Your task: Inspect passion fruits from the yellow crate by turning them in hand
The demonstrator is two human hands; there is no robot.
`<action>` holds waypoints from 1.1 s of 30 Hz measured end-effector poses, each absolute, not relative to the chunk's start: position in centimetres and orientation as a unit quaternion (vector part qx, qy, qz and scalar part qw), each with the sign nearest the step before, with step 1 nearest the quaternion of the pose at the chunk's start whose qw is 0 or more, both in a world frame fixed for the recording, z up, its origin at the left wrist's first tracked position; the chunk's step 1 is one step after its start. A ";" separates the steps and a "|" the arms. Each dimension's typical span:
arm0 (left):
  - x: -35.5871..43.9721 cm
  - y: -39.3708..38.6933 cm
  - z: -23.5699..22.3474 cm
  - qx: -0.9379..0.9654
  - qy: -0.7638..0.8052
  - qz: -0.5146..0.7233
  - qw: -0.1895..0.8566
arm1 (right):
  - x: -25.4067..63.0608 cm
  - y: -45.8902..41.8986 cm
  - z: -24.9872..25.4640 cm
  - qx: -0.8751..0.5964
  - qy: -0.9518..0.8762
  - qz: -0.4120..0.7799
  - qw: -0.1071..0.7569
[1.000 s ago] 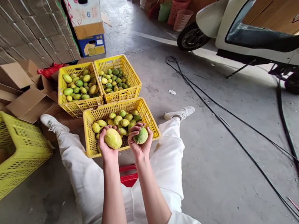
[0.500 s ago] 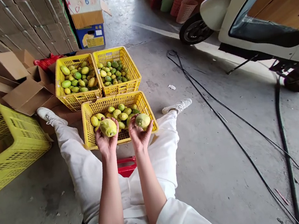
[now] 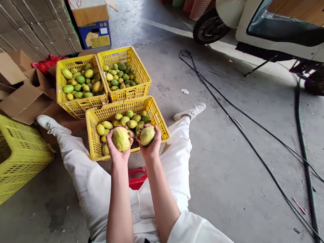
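I sit on a low red stool (image 3: 137, 179) with legs spread around a yellow crate (image 3: 95, 141) of green-yellow fruit. My left hand (image 3: 117, 152) is closed around a large yellowish fruit (image 3: 121, 138), held palm up over the crate's near edge. Beside it, my right hand (image 3: 151, 146) grips a smaller green-yellow fruit (image 3: 147, 135). Two more yellow crates of fruit stand side by side behind the near one, the left crate (image 3: 82, 105) and the right crate (image 3: 129, 92).
A tilted yellow crate (image 3: 6, 161) holding cardboard lies at the left. Open cardboard boxes (image 3: 16, 102) and stacked flat cartons (image 3: 13, 26) fill the back left. A white scooter (image 3: 271, 20) stands at the right, with black cables (image 3: 242, 125) running across the concrete floor.
Both hands stay over the near crate, each keeping hold of its fruit. The fruits have been turned in the fingers, and my head has tipped slightly, shifting the view.
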State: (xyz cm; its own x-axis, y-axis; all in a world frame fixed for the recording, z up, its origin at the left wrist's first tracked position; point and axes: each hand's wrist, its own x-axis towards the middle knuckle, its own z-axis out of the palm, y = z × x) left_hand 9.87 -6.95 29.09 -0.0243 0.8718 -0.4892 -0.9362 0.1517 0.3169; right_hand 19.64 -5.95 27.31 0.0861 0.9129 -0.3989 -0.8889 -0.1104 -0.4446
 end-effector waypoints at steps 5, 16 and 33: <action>10.1 -6.7 29.3 -0.063 0.333 0.680 0.650 | 20.0 -6.0 27.9 -0.225 0.006 0.704 0.674; 10.6 -7.6 30.2 -0.098 0.091 0.682 0.719 | 19.3 -6.6 28.9 -0.063 0.054 0.762 0.642; 11.4 -8.0 30.7 0.126 0.218 0.725 0.641 | 20.0 -6.1 29.0 -0.114 0.089 0.732 0.665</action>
State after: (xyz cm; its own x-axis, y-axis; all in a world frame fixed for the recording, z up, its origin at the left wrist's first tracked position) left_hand 11.38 -7.97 30.70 -0.1457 0.9845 -0.0977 -0.8744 -0.0819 0.4781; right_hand 20.00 -6.10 29.02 -0.0887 0.9546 -0.2845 -0.9949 -0.0987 -0.0209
